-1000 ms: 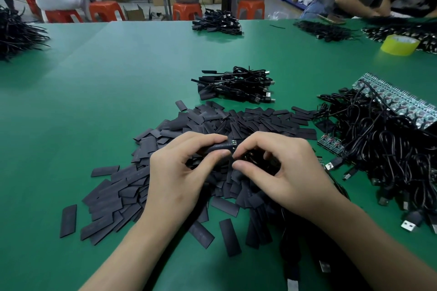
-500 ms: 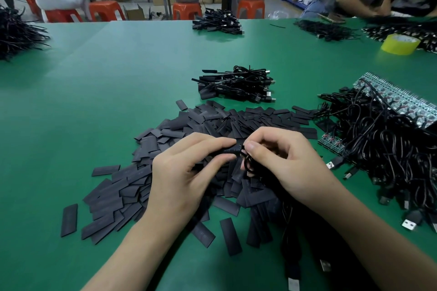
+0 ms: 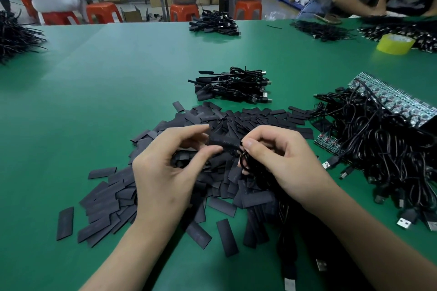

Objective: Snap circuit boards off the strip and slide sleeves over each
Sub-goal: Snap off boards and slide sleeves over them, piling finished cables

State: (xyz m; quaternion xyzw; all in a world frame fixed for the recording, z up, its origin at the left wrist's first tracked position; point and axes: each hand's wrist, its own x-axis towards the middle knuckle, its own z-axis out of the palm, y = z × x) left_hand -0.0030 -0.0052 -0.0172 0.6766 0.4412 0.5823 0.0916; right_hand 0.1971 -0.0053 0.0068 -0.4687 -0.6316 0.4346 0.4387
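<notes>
left hand (image 3: pixel 163 172) pinching a flat black sleeve (image 3: pixel 224 141), right hand (image 3: pixel 279 163) gripping a coiled black cable (image 3: pixel 246 160), board probably inside, over the loose sleeve pile (image 3: pixel 113 198)

We're looking at the left hand (image 3: pixel 163 172) and the right hand (image 3: pixel 283 163), both bare, with bare forearms (image 3: pixel 132 250) running back to the bottom of our view. Nails are short and plain, and the right thumbnail (image 3: pixel 248 143) shows neatly rounded.

Your green table (image 3: pixel 94 101) held: sleeves (image 3: pixel 106 208) heaped centre, cable bundle (image 3: pixel 231 87) behind, cabled board strip (image 3: pixel 390 99) right, tape (image 3: pixel 395 43) far right.
</notes>
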